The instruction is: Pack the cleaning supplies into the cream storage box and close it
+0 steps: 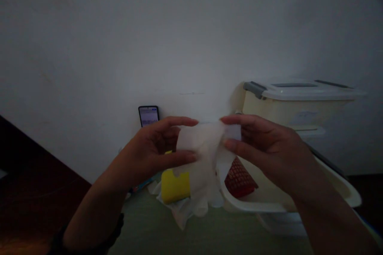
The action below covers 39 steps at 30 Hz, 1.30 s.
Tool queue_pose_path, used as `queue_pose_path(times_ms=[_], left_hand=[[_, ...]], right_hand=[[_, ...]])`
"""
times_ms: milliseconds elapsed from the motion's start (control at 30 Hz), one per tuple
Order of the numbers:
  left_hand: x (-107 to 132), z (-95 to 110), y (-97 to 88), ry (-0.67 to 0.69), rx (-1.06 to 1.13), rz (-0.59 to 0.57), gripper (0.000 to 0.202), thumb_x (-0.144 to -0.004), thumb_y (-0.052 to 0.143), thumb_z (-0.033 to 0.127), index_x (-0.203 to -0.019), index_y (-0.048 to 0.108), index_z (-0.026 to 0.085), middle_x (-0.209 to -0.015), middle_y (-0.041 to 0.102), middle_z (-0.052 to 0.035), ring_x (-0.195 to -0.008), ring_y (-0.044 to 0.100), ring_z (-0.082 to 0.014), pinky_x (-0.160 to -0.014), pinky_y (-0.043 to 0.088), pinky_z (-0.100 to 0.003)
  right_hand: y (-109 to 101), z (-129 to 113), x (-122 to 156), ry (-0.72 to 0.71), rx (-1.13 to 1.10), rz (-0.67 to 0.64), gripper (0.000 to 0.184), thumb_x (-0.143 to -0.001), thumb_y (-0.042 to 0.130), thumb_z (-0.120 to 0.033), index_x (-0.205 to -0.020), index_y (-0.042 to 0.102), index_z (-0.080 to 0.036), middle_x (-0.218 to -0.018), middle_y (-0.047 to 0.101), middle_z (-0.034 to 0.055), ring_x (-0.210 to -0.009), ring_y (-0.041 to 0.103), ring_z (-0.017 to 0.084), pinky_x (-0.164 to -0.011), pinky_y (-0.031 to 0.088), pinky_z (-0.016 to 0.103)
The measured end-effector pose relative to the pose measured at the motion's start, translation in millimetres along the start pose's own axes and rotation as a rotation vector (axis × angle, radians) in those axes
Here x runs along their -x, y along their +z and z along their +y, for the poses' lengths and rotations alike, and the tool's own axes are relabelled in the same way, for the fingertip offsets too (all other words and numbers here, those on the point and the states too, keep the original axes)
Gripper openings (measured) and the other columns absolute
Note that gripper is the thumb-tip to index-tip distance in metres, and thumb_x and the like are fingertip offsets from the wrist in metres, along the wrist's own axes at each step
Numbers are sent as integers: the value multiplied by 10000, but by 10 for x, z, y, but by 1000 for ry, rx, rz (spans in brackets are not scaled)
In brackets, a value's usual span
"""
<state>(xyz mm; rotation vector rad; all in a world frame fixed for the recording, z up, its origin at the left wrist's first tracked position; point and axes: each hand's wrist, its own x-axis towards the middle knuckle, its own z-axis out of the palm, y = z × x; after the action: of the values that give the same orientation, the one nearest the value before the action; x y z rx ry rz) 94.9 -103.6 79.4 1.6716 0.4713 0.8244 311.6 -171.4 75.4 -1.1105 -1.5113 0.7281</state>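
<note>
Between both hands a thin white sheet, looking like tissue paper (206,147), is held up, its lower end hanging in folds. My left hand (158,147) pinches its left side between thumb and fingers. On the right side, my right hand (260,139) grips the upper edge the same way. Behind and below the sheet, a yellow block-like thing (175,185) sits on a crumpled white wrapping (182,213). The sheet partly hides both of them.
A phone (149,115) with a lit screen leans against the wall. To the right, an open white bin (260,207) contains a red woven-pattern basket (239,177). A lidded cream storage box (299,103) stands behind it. Everything rests on a greenish table (143,227).
</note>
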Motion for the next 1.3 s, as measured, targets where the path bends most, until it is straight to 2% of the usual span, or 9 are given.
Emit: queue_pose_path(times_ms=[133, 267, 467, 567, 733, 867, 967, 1033, 1300], left_hand=[[10, -13, -15, 48, -308, 172, 302, -738, 728, 199, -1028, 649, 233, -795, 686, 14, -687, 642, -119, -585, 514, -185], [41, 45, 3, 131, -730, 284, 189, -793, 676, 274, -973, 682, 219, -710, 651, 24, -601, 578, -93, -546, 459, -174], [104, 193, 91, 264, -975, 333, 87, -856, 586, 231, -883, 662, 200, -854, 615, -8, -758, 576, -125, -661, 460, -203], [123, 196, 100, 277, -837, 342, 93, -876, 546, 241, -888, 625, 193, -974, 580, -35, -893, 556, -159, -739, 466, -228], [58, 65, 121, 10, -233, 327, 152, -891, 502, 347, -855, 552, 208, -676, 517, 37, -554, 479, -96, -482, 409, -174], [-2, -3, 125, -143, 99, 290, 184, -831, 587, 385, -900, 517, 230, -661, 534, 61, -502, 493, -76, -421, 387, -141], [-12, 8, 104, -214, 136, 97, 441, -737, 710, 293, -1104, 465, 269, -834, 653, 21, -661, 634, -137, -541, 517, -209], [-20, 15, 93, -224, 102, 58, 569, -706, 736, 204, -1183, 436, 276, -907, 675, 3, -731, 663, -160, -606, 554, -244], [-33, -80, 94, -47, -6, 263, 462, -791, 671, 283, -1208, 472, 299, -772, 600, 34, -576, 592, -108, -480, 508, -169]], right_hand=[[-27, -25, 0, -115, 305, -10, 413, -797, 676, -252, -1200, 590, -277, -1067, 647, 13, -854, 626, 129, -674, 532, 227], [-5, -59, 7, -281, 681, 56, 371, -843, 618, -215, -1210, 590, -173, -923, 636, 34, -779, 589, 127, -709, 500, 258], [9, -100, 32, -339, 640, 49, 130, -888, 559, -265, -918, 675, -214, -847, 577, 13, -787, 562, 120, -709, 460, 245], [10, -119, 45, -305, 523, 74, 149, -899, 534, -315, -868, 639, -214, -924, 577, 27, -888, 563, 142, -741, 458, 253], [65, -122, 77, -6, 243, 1, 267, -917, 464, -443, -785, 535, -222, -630, 535, -42, -527, 509, 84, -438, 409, 189], [85, -112, 75, 133, 72, -9, 274, -911, 462, -466, -785, 505, -226, -525, 489, -75, -386, 452, 63, -338, 362, 164], [75, -95, 50, 145, 39, 45, 253, -901, 488, -455, -815, 529, -220, -552, 502, -63, -409, 453, 62, -335, 354, 148], [67, -66, 32, 132, 21, 86, 254, -900, 494, -445, -797, 530, -216, -576, 491, -55, -447, 451, 66, -353, 364, 147], [68, 38, -7, 74, -160, 137, 246, -880, 530, -439, -770, 549, -219, -653, 524, -36, -564, 517, 91, -476, 472, 182]])
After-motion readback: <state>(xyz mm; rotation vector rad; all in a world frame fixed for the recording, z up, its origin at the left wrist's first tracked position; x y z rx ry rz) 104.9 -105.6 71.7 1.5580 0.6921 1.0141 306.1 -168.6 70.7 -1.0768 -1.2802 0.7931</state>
